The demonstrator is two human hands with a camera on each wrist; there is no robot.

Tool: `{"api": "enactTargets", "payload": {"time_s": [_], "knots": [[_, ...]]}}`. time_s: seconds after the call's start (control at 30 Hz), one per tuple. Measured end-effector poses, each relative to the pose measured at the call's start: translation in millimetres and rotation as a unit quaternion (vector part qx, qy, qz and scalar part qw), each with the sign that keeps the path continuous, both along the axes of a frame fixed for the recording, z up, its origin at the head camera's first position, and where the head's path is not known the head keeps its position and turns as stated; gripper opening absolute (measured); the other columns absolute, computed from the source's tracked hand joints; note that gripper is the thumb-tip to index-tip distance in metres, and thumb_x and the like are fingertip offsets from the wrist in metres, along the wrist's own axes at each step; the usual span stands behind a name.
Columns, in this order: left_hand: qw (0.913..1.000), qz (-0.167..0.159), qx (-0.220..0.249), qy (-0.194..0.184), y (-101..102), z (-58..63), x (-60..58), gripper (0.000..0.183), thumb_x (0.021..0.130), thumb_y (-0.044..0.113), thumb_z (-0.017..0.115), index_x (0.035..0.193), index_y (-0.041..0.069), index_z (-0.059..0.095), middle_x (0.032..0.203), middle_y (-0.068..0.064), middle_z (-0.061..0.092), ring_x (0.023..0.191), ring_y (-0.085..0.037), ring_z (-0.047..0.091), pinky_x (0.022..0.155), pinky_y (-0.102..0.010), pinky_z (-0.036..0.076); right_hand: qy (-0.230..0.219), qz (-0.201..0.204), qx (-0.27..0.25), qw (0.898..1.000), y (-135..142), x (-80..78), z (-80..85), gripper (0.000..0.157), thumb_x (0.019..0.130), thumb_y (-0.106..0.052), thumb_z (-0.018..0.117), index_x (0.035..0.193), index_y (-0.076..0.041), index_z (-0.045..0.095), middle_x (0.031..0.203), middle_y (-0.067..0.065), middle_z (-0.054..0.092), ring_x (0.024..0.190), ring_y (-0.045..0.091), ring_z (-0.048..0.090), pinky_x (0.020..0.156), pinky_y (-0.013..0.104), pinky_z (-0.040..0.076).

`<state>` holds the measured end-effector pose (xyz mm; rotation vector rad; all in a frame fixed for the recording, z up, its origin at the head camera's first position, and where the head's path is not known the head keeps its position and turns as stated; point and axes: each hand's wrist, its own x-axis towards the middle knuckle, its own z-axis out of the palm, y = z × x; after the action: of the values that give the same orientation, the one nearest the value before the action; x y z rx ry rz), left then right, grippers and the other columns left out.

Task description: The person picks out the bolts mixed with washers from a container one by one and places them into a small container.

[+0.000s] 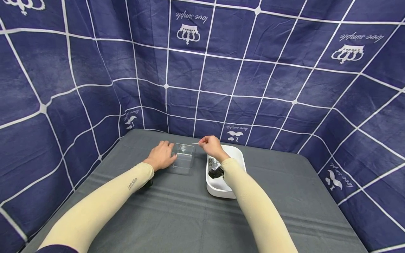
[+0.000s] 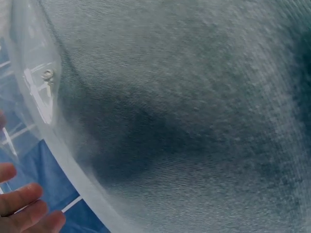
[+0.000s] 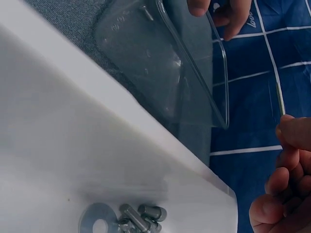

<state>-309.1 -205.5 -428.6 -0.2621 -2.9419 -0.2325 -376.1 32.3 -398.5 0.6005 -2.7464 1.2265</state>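
Note:
A clear plastic box stands on the grey surface in front of me. My left hand holds its left side, with thumb and fingers on either side of the rim in the right wrist view. Through the wall in the left wrist view, a small metal piece shows. My right hand pinches a thin rod between thumb and forefinger, above the far end of a white tray. The rod points left, towards the box. Inside the tray lie a flat metal washer and several small metal cylinders.
A grey cloth covers the table under the box and tray. Blue curtains with white grid lines rise behind and on both sides of the table. The tray stands close to the right of the box.

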Motion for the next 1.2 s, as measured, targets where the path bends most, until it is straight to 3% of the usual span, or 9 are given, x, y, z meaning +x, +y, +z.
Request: {"api": "enactTargets", "payload": {"time_s": [0.6,1.2], "knots": [[0.9988,0.01,0.003,-0.048,-1.5,-6.0,-2.7,0.064,0.099,0.038,0.053,0.151,0.004,0.041,0.144,-0.024,0.049,0.138,-0.04,0.042,0.109,-0.056,0.042,-0.006,0.016,0.008,1.0,-19.3,5.8,-3.6,0.012,0.093,-0.013,0.068,0.09,-0.005,0.076,0.078,0.001,0.068,0.069,0.01,0.051,0.063,0.023,0.04],[0.9979,0.02,0.002,-0.062,1.0,-7.0,-2.1,0.065,0.1,0.039,0.051,0.155,0.007,0.037,0.146,-0.025,0.047,0.139,-0.04,0.04,0.107,-0.057,0.043,-0.018,0.019,0.024,0.999,-34.7,4.1,-11.1,0.012,0.092,-0.015,0.068,0.089,-0.008,0.077,0.085,0.002,0.072,0.073,0.01,0.055,0.068,0.023,0.044]]}}
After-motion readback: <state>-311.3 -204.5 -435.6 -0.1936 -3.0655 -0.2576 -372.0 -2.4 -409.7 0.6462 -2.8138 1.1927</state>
